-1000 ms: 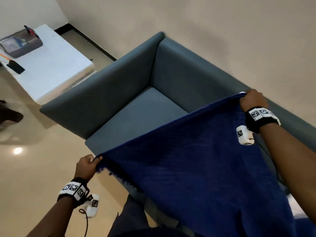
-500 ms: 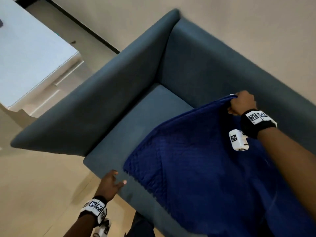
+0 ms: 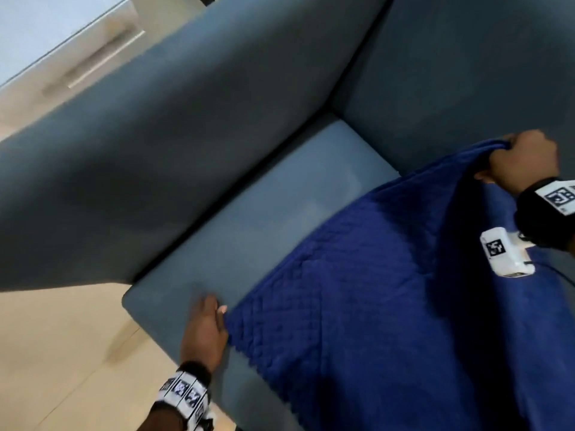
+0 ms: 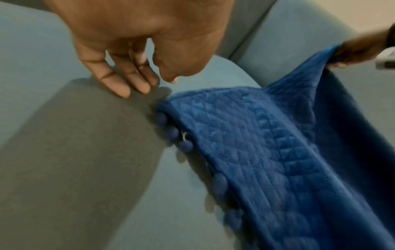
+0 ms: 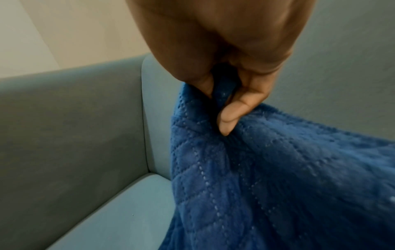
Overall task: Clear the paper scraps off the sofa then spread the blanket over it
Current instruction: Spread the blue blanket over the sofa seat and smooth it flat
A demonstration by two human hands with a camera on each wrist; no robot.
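Note:
A dark blue quilted blanket (image 3: pixel 389 306) lies over the right part of the grey-blue sofa's seat cushion (image 3: pixel 264 213). Its bobble-trimmed front corner (image 4: pixel 171 108) rests on the seat's front edge. My left hand (image 3: pixel 217 306) lies on the seat just left of that corner. In the left wrist view the left hand (image 4: pixel 149 86) has straight fingers and holds nothing. My right hand (image 3: pixel 510 147) holds the blanket's far corner up against the backrest (image 3: pixel 466 73). In the right wrist view the right hand (image 5: pixel 220 104) pinches bunched blanket (image 5: pixel 278 186) between thumb and fingers. No paper scraps show.
The sofa's left armrest (image 3: pixel 155 150) rises beside the bare left half of the seat. A white table (image 3: pixel 46 26) stands beyond it at top left. Beige floor (image 3: pixel 62 353) lies in front of the sofa.
My left hand let go of the blanket's front corner, and the blanket dropped onto the seat. That hand has since come up beside the corner. My right hand keeps its grip near the backrest.

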